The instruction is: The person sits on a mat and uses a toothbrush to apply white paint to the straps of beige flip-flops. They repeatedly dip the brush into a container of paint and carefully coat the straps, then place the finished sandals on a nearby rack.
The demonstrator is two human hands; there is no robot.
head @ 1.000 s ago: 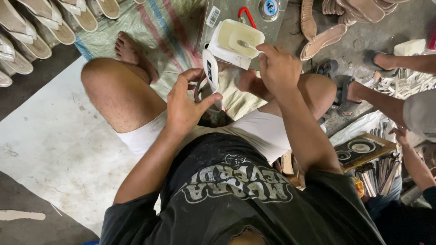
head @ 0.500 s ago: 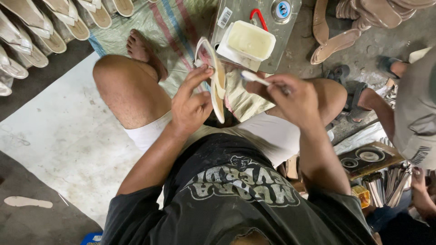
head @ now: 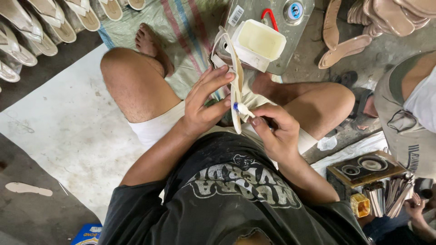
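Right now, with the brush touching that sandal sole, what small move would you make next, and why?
Probably draw the brush along the sandal sole, away from the body. The right hand has its pale, loaded tip against the sole's lower part, the left hand steadies the sole on edge, and the open tub of pale paste sits just beyond.

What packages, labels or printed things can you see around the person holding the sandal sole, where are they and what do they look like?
Metal can: top centre, flat silvery rectangle with red handle.
Barcode sticker: on the can's left corner, small white rectangle with black bars.
Round cap label: on the can's top, blue and white disc.
Blue carton: bottom left floor, blue corner with yellow patch.
Brown box: right, beside the leg, printed with round rings.
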